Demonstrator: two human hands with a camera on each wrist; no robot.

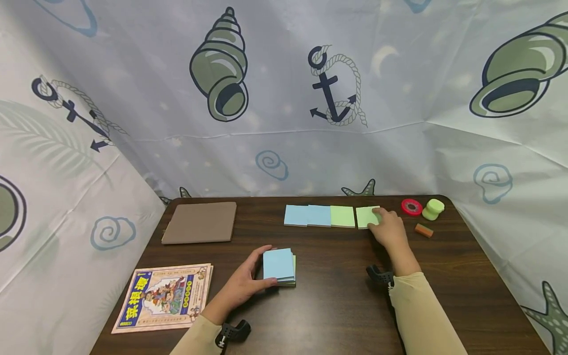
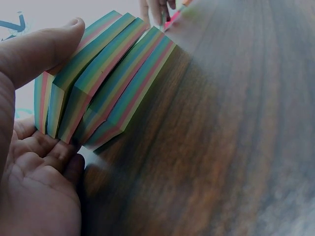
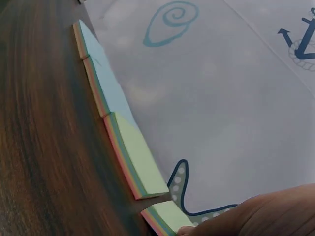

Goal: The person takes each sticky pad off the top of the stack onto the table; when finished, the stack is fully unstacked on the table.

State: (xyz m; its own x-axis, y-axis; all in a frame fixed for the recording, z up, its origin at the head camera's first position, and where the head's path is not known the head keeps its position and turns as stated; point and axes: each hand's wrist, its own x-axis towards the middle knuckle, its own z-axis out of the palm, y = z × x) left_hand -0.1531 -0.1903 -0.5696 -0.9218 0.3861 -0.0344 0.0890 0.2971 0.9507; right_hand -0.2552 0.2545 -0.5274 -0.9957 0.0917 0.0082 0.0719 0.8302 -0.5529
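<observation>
My left hand (image 1: 244, 283) grips a stack of sticky note pads (image 1: 278, 265), a blue one on top and green showing beneath. In the left wrist view the thumb lies along one side of the stack (image 2: 106, 78), whose striped layers fan apart slightly, while the fingers curl at the other side. Along the table's far edge, two blue pads (image 1: 296, 215) and a green pad (image 1: 342, 216) lie edge to edge. My right hand (image 1: 391, 229) pinches another green pad (image 1: 365, 217) at the row's right end, with a narrow gap between it and its neighbour.
Right of the right hand are a red round roll (image 1: 411, 207), a light green spool-shaped piece (image 1: 433, 209) and a small orange-brown block (image 1: 423, 230). A brown notebook (image 1: 199, 223) lies at the back left, with an illustrated book (image 1: 164, 297) nearer. Printed curtain (image 1: 284, 98) backs the table.
</observation>
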